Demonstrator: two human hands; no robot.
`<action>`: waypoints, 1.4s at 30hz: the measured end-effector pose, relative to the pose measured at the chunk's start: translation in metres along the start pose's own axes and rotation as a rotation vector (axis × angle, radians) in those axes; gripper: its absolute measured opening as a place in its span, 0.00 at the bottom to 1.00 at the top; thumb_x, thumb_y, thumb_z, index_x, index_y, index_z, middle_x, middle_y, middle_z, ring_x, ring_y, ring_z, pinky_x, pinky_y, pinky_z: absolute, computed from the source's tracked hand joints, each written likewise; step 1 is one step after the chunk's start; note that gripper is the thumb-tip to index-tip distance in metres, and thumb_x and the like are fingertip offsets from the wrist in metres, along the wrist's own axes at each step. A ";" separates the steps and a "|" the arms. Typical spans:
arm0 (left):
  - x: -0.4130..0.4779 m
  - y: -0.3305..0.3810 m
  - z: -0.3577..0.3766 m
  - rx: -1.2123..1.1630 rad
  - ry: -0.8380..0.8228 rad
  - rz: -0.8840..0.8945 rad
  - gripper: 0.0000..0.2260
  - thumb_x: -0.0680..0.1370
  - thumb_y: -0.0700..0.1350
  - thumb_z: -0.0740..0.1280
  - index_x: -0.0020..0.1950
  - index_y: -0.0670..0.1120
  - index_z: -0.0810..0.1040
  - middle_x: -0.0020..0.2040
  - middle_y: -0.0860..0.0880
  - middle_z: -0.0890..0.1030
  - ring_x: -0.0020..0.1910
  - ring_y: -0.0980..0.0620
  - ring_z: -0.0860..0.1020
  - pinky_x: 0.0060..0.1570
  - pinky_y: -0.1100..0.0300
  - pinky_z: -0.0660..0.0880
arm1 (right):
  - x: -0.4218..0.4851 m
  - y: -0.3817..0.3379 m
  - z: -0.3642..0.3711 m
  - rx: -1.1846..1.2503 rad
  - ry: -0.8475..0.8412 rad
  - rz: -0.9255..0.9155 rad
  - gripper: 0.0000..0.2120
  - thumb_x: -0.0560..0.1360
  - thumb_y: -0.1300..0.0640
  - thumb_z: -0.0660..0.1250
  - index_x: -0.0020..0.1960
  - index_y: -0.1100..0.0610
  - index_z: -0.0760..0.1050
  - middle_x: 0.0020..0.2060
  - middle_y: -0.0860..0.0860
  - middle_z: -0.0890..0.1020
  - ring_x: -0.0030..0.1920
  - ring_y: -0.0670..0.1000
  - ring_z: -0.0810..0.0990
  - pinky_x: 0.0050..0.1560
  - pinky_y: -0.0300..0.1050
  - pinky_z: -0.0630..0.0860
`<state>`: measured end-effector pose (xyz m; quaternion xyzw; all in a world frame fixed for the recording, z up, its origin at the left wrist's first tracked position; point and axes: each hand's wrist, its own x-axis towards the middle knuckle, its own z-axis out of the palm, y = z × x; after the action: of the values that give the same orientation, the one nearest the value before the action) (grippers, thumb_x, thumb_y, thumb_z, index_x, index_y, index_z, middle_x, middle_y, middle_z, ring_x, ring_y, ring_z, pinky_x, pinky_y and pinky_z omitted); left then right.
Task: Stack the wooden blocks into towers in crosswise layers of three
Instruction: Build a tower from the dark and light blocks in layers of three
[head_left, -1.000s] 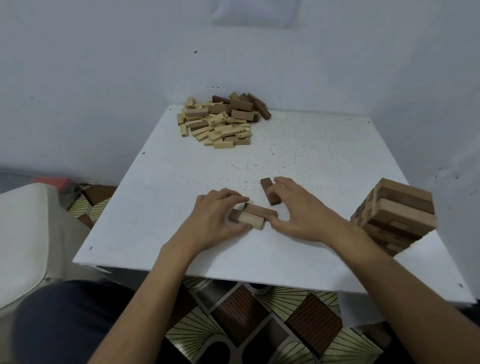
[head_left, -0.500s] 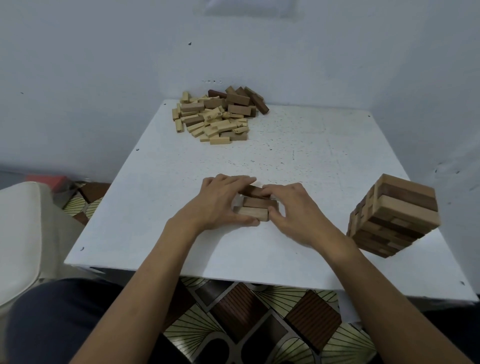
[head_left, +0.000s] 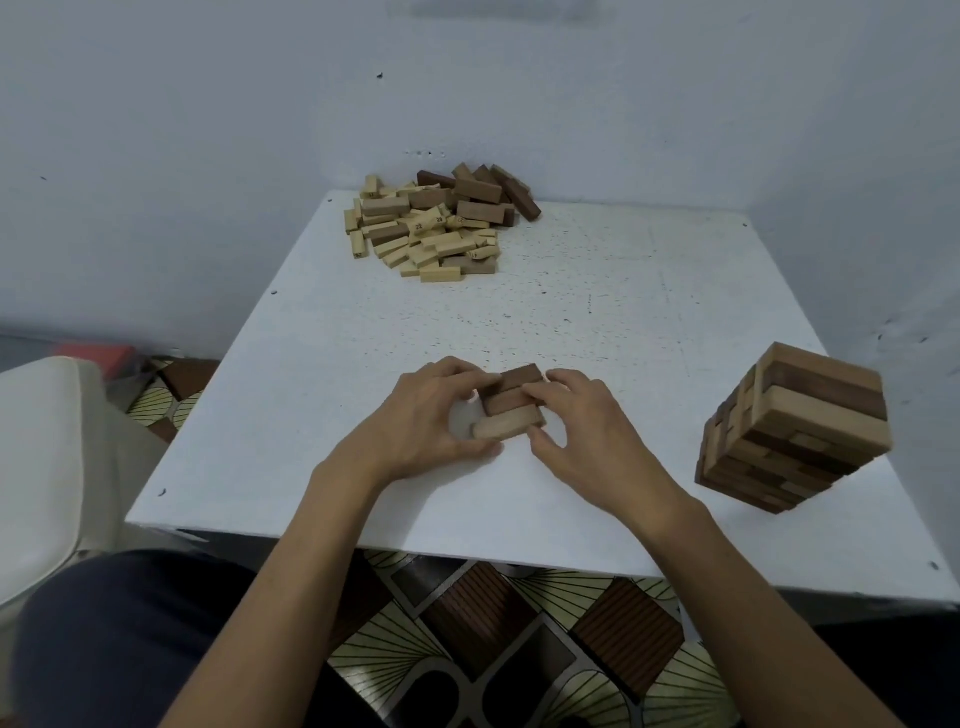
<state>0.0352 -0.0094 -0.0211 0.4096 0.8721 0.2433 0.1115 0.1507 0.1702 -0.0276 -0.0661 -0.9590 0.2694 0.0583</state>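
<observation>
White table (head_left: 649, 312); block row (head_left: 511, 402) (three abreast) pinched between left hand (head_left: 415, 421), right hand (head_left: 587, 431)

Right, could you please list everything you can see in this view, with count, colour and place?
table: one, white, centre
loose blocks: one pile, pale and brown, table's far edge
tower: one, pale and dark wood, table's right side
row of three blocks: one, pale nearest, two brown beyond, between the hands
seat: one, off-white, left of table
floor: patterned brown and cream, below table
left hand: one, grips the row's left end
right hand: one, grips the row's right end
</observation>
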 end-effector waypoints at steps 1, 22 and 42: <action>-0.002 0.001 0.000 0.021 -0.006 -0.018 0.37 0.66 0.68 0.71 0.73 0.56 0.71 0.63 0.57 0.73 0.60 0.57 0.71 0.65 0.52 0.66 | 0.000 0.000 0.000 -0.010 0.017 0.002 0.21 0.79 0.59 0.65 0.72 0.53 0.71 0.72 0.55 0.68 0.68 0.56 0.67 0.65 0.43 0.64; 0.012 0.020 -0.002 0.001 -0.113 0.025 0.28 0.78 0.45 0.68 0.77 0.53 0.66 0.78 0.53 0.63 0.69 0.46 0.65 0.63 0.62 0.58 | -0.003 0.001 -0.011 0.058 -0.052 -0.024 0.25 0.77 0.55 0.68 0.72 0.50 0.69 0.71 0.47 0.69 0.67 0.50 0.62 0.60 0.35 0.58; -0.004 0.012 -0.003 -0.093 -0.044 0.060 0.30 0.69 0.57 0.75 0.70 0.55 0.72 0.64 0.58 0.76 0.58 0.61 0.68 0.59 0.63 0.65 | 0.003 0.013 -0.017 0.139 -0.131 -0.110 0.22 0.71 0.48 0.73 0.63 0.43 0.74 0.62 0.31 0.72 0.62 0.44 0.64 0.56 0.33 0.66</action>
<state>0.0447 -0.0070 -0.0124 0.4354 0.8444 0.2777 0.1422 0.1511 0.1899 -0.0197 0.0086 -0.9418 0.3356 0.0145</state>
